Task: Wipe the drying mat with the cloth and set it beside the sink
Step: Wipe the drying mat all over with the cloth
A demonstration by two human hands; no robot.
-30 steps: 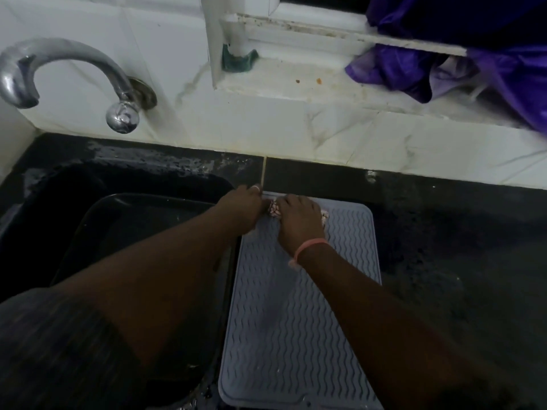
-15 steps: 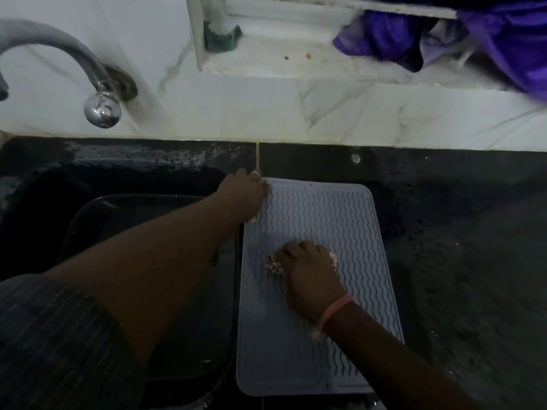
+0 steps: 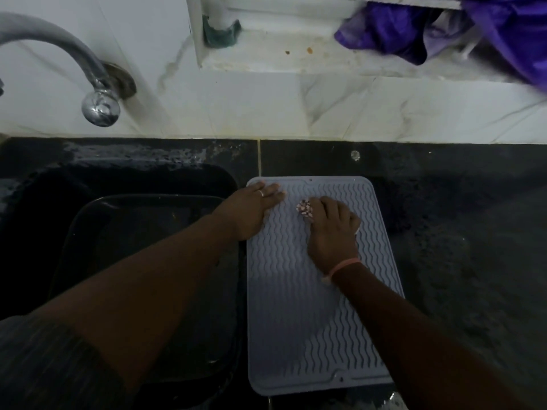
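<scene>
A grey drying mat [image 3: 299,315] with wavy ridges lies flat on the black counter, just right of the sink [image 3: 127,184]. My left hand [image 3: 251,210] presses flat on the mat's far left corner, fingers straight. My right hand [image 3: 333,232] is curled round a small patterned cloth [image 3: 305,209] and holds it down on the mat's upper middle. Only a bunched end of the cloth shows past my fingers.
A dark tub [image 3: 88,232] sits inside the sink. A chrome tap [image 3: 97,96] juts from the white tiled wall at the left. A marble ledge behind carries purple fabric [image 3: 444,28]. Wet black counter [image 3: 458,247] extends to the right of the mat.
My right hand slid the cloth down the mat toward me, then back up toward its far end. My left hand stayed pressed on the far left corner.
</scene>
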